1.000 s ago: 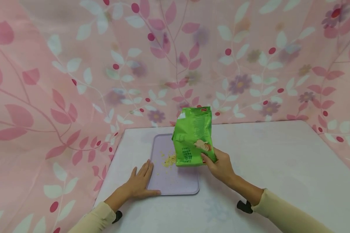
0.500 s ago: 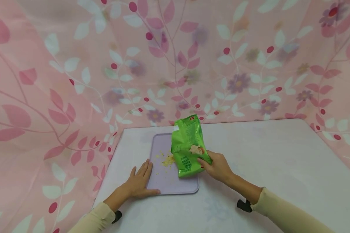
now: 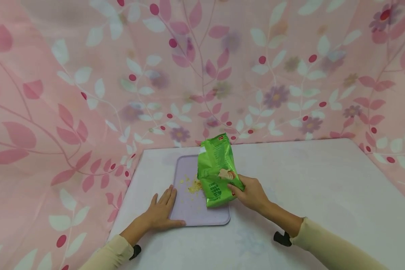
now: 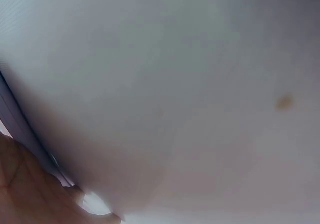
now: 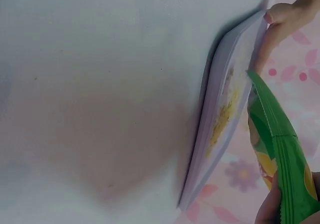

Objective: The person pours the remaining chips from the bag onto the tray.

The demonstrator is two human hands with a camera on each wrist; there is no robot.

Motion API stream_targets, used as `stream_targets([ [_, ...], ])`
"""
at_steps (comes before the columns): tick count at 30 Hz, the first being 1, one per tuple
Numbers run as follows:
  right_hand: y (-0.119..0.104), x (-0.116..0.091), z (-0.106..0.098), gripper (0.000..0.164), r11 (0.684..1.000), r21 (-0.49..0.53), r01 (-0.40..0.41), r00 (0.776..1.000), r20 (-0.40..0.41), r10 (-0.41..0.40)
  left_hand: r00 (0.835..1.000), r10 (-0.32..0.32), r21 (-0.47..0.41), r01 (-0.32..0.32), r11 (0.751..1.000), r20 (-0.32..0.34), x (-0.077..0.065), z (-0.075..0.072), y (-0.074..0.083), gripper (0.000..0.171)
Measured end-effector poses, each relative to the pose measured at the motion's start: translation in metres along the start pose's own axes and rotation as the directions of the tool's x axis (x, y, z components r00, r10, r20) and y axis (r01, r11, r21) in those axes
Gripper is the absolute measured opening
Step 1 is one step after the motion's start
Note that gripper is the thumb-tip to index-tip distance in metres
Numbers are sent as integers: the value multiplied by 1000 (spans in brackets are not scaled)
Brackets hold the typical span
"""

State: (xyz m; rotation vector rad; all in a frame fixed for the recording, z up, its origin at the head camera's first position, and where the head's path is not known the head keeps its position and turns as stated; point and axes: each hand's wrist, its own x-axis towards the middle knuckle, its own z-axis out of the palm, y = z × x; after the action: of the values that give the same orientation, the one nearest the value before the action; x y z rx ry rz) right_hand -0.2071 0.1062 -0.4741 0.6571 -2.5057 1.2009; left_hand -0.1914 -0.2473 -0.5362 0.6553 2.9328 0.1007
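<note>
Much of the table (image 3: 307, 187) stretches right of the purple tray (image 3: 192, 214), which lies nearer the left edge. The left hand (image 3: 159, 214), fingers straight, touches the tray's near-left corner; the right hand (image 3: 254, 193) pinches the tilted green bag (image 3: 216, 159) above the tray, near yellow crumbs (image 3: 194, 186).

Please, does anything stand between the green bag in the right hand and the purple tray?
Nothing visible does: the right hand holds the green bag above the purple tray, where yellow crumbs lie, and the left hand rests at the tray's left edge.
</note>
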Motion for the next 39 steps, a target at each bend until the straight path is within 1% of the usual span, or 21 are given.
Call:
stream_targets([
  [2,0,-1,1,24,1000,5,-5,1000,0,5,1000,-5,6,5,1000,3,0,1,-1,124],
  [6,1,0,0,21,1000,10,3,1000,-4,-3,1000,-18,16,17,1000,6,1,3,-1,125],
  [10,0,3,-5,18,1000,26,1,1000,-19,-1,1000,-8,-1,8,1000,-8,2,3,-1,124],
  [13,-1,7,-10,15,998,46,50,995,-85,-46,1000,1,-7,-2,1000,-20,2,4,-1,124],
  [14,-2,8,-11,14,995,56,78,990,-123,-71,1000,0,-4,0,1000,-14,2,4,0,124],
  [16,-3,9,-13,15,987,75,141,970,-208,-122,1000,0,-3,0,1000,-14,2,5,0,124],
  [17,-3,10,-13,15,983,83,165,961,-239,-141,1000,-4,-3,4,1000,-11,2,5,0,124],
  [18,-4,9,-12,16,980,85,178,956,-249,-152,1000,-7,-2,7,1000,-8,2,5,-1,124],
  [20,-4,7,-10,15,981,86,175,961,-230,-151,1000,-11,-5,11,1000,-8,2,5,-1,124],
  [24,-1,1,-4,13,991,47,122,986,-121,-115,1000,-10,-16,10,1000,3,3,5,-1,124],
  [28,2,-2,-1,13,992,49,114,987,-117,-108,1000,-11,-18,11,1000,10,3,4,0,124],
  [31,3,-1,-1,14,992,44,122,986,-117,-116,1000,-6,-18,6,1000,-10,2,3,0,124],
  [34,3,0,-2,15,994,40,103,990,-104,-99,1000,-3,-15,3,1000,-13,1,4,-1,124],
  [35,2,0,-3,15,994,39,103,989,-111,-98,1000,-3,-11,3,1000,-13,1,4,-1,124],
  [37,2,1,-4,16,990,68,124,980,-166,-111,1000,-3,-10,3,1000,-17,1,5,-1,124],
  [39,1,3,-4,18,980,107,169,959,-248,-139,1000,-2,-6,2,1000,-21,0,4,-2,124],
])
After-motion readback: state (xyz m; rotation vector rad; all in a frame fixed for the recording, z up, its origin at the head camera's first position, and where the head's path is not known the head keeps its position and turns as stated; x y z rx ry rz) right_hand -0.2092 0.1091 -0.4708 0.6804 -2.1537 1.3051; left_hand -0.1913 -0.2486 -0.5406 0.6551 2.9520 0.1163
